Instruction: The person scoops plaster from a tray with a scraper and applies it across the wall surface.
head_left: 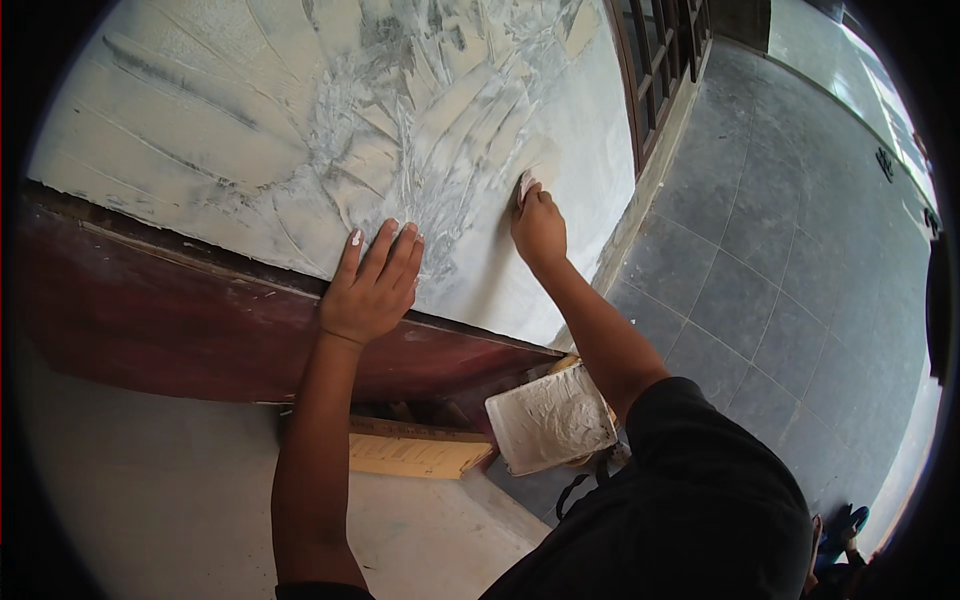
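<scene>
A broad pale panel [240, 110] is coated with uneven white and cream putty, with ridges and grey streaks across it. My left hand [368, 292] rests flat near the panel's lower edge, its fingers stretched out on the coated surface and white specks on the fingertips. Farther right, my right hand [540, 232] grips a small putty knife [525, 184], whose blade meets the panel. The fingers wrapped round it hide most of the tool. Between my forearms and lower down, a white tray [506, 428] holds a mass of white putty.
A dark red board [180, 315] runs along the panel's lower edge. Below it lies a yellow box [415, 456]. Grey floor tiles [735, 295] extend on the right, beside a brown-framed window [650, 65]. Part of another person [843, 530] shows at the lower right.
</scene>
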A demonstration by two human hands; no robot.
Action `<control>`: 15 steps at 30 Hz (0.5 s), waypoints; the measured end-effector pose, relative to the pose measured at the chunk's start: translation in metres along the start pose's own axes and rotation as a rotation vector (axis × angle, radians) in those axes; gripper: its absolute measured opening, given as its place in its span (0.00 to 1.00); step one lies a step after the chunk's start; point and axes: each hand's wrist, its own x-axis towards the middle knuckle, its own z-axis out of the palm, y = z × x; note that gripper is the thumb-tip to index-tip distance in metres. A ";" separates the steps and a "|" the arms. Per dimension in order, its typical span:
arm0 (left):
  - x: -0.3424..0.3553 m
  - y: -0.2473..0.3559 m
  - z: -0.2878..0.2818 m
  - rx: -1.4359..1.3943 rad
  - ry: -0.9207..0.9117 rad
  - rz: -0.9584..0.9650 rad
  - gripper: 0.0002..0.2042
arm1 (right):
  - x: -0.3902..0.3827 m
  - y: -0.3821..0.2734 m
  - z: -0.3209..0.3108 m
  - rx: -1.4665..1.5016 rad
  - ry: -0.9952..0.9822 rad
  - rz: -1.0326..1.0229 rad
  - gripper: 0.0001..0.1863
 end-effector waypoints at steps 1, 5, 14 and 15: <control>-0.003 0.000 0.001 0.005 0.003 -0.005 0.25 | -0.043 -0.016 0.005 0.043 -0.081 -0.073 0.24; -0.011 -0.006 -0.005 -0.009 -0.016 -0.024 0.25 | -0.163 -0.028 -0.043 0.200 -0.478 -0.423 0.26; 0.003 0.000 -0.002 0.001 0.029 0.002 0.24 | 0.035 0.004 -0.017 -0.002 0.048 0.048 0.23; 0.001 -0.001 -0.002 0.012 0.043 0.003 0.22 | 0.008 -0.017 0.000 -0.022 0.121 -0.065 0.25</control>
